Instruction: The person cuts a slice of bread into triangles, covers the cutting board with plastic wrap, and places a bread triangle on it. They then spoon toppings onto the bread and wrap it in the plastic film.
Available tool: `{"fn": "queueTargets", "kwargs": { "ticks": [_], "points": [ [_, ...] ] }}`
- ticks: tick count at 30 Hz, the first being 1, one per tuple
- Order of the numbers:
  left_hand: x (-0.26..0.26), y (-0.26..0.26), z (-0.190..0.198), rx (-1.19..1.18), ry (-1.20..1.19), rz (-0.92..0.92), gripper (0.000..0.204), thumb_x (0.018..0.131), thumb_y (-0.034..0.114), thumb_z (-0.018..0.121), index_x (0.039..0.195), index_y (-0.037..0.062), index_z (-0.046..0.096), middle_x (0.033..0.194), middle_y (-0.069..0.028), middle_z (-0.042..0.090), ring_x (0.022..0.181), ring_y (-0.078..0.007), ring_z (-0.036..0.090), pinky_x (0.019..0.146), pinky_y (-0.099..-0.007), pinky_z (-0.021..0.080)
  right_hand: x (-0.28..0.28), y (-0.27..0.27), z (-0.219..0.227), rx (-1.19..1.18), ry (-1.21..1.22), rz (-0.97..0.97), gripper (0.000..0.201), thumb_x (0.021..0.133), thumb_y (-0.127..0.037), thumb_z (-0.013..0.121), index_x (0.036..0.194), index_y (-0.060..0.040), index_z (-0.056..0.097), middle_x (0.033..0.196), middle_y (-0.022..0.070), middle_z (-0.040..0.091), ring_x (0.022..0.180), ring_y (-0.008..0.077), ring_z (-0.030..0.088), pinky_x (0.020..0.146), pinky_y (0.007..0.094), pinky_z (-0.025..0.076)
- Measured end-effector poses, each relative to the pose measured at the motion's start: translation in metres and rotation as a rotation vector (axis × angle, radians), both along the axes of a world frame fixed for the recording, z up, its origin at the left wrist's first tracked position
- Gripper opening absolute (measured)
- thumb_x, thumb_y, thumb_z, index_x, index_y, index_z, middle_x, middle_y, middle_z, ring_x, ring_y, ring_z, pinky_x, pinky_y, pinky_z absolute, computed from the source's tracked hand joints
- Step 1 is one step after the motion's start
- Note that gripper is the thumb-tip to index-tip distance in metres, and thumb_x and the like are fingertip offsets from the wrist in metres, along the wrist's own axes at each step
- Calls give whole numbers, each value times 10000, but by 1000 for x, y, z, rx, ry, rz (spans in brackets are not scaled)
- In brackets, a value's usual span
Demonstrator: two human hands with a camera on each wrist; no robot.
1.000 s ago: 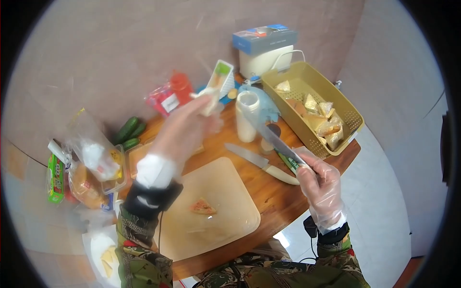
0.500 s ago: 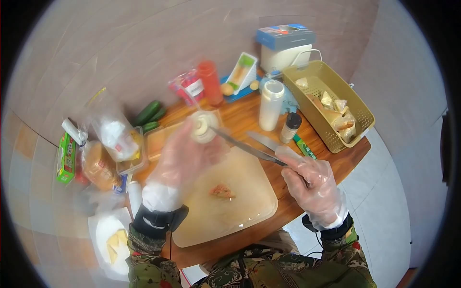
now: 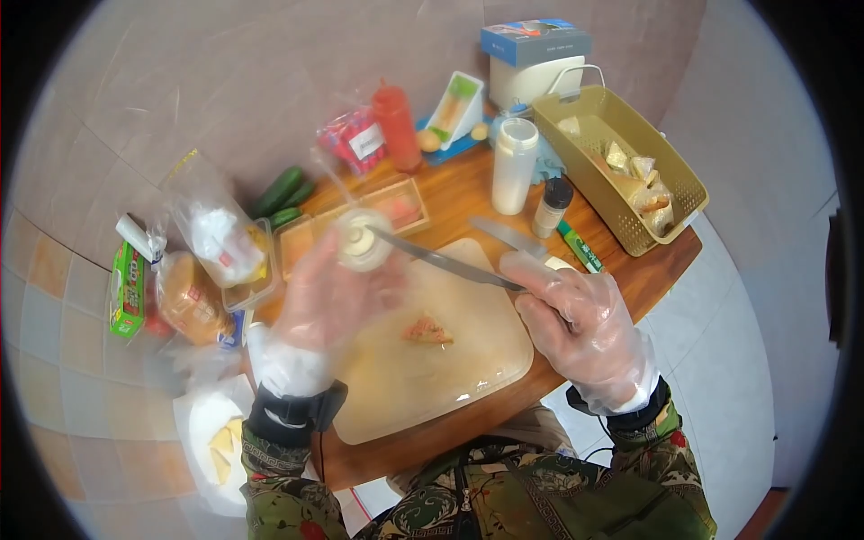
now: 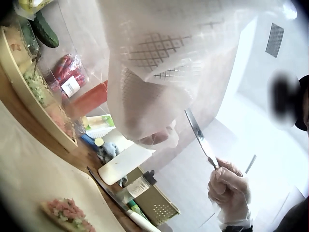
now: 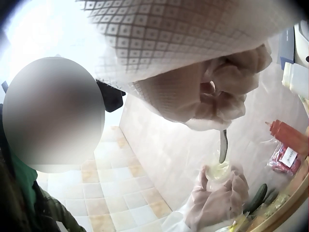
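My gloved left hand (image 3: 317,301) holds a translucent squeeze-bottle cap (image 3: 362,239), its hollow side up with pale cream inside. In my gloved right hand (image 3: 589,337) is a table knife (image 3: 445,263), whose blade tip reaches the cap. The right wrist view has that blade (image 5: 223,147) dipping at the cap's opening. Below both hands, a wedge of bread with pink and green topping (image 3: 426,331) lies on the pale cutting board (image 3: 481,355). An uncapped white squeeze bottle (image 3: 515,171) stands behind the board.
A second knife (image 3: 506,234) lies beyond the board near a seasoning jar (image 3: 553,205) and a green tube (image 3: 579,247). At the back right is a basket (image 3: 621,211) of wrapped sandwiches. A red squeeze bottle (image 3: 396,126), a compartment tray (image 3: 418,205) and bagged bread (image 3: 191,297) stand farther left.
My left hand has come down from the back of the table with the cap. The knife has swung from beside the white bottle to the left, its tip now at the cap.
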State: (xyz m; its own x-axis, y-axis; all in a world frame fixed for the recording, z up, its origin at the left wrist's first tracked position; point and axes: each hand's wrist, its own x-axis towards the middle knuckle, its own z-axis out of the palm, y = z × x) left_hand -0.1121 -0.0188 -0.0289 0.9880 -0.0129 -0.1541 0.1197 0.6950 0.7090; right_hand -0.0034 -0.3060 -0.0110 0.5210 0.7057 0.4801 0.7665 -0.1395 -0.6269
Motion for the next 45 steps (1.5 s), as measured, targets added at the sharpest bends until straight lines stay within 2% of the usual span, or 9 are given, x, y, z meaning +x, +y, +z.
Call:
{"fn": "queueTargets", "kwargs": {
  "ticks": [6, 8, 9, 11, 15, 17, 30, 41, 45],
  "points": [
    [-4, 3, -3, 52, -1, 7, 595, 970, 525, 557, 1418, 136, 509, 1204, -79, 656, 1081, -255, 635, 910, -435, 476, -4, 4, -4, -7, -41, -20, 336, 832, 50, 642, 1164, 18, 682, 887, 212, 701, 725, 349, 683, 647, 376, 537],
    [-4, 4, -5, 56, 5, 7, 593, 968, 516, 559, 1415, 129, 510, 1214, -80, 653, 1081, -255, 635, 911, -437, 476, -4, 6, -6, 58, -120, -27, 329, 825, 29, 685, 1149, -27, 685, 695, 108, 617, 606, 292, 620, 542, 397, 487],
    [-4, 4, -5, 56, 6, 7, 593, 968, 516, 559, 1415, 129, 510, 1214, -80, 653, 1081, -255, 635, 911, -437, 476, -5, 6, -5, 57, -119, -27, 329, 825, 29, 685, 1149, -27, 685, 695, 108, 617, 606, 292, 620, 542, 397, 487],
    [-5, 2, -6, 56, 20, 28, 599, 968, 515, 558, 1417, 123, 504, 1219, -79, 651, 1083, -253, 636, 916, -441, 477, -7, 4, -1, -33, -22, -29, 335, 838, 53, 633, 1167, 15, 681, 917, 221, 702, 741, 360, 685, 670, 377, 541],
    [-6, -1, -6, 59, 35, 31, 605, 967, 516, 558, 1418, 117, 500, 1218, -79, 651, 1086, -251, 635, 920, -446, 482, -6, 7, -8, -4, -11, -22, 333, 840, 51, 628, 1167, 15, 681, 906, 221, 701, 738, 360, 682, 664, 381, 537],
    [-6, -1, -6, 55, 28, 21, 597, 966, 520, 559, 1410, 124, 506, 1214, -78, 652, 1085, -253, 638, 910, -457, 490, -5, 10, -13, 65, -116, -13, 368, 825, 29, 683, 1185, -43, 663, 756, 121, 659, 632, 308, 639, 550, 404, 495],
    [-8, -5, -9, -12, 17, 11, 591, 976, 560, 525, 1389, 137, 527, 1214, -95, 657, 1050, -283, 659, 872, -481, 508, -7, 11, -17, 67, -98, 9, 352, 816, 27, 693, 1156, -59, 696, 713, 102, 636, 613, 282, 622, 548, 393, 494],
    [-11, -1, -8, 49, 23, 37, 612, 967, 584, 517, 1368, 122, 537, 1234, -130, 657, 1026, -280, 653, 891, -460, 491, -12, 2, -14, 110, 204, 98, 311, 851, 27, 649, 1154, -5, 710, 759, 163, 658, 607, 294, 614, 566, 366, 470],
    [-20, 20, -24, -20, 86, 93, 612, 962, 580, 536, 1360, 115, 539, 1243, -145, 656, 1012, -276, 649, 894, -440, 486, -12, -14, -20, -7, 270, 104, 304, 858, 20, 641, 1153, -3, 711, 777, 165, 669, 610, 277, 620, 578, 352, 480]
  ]
}}
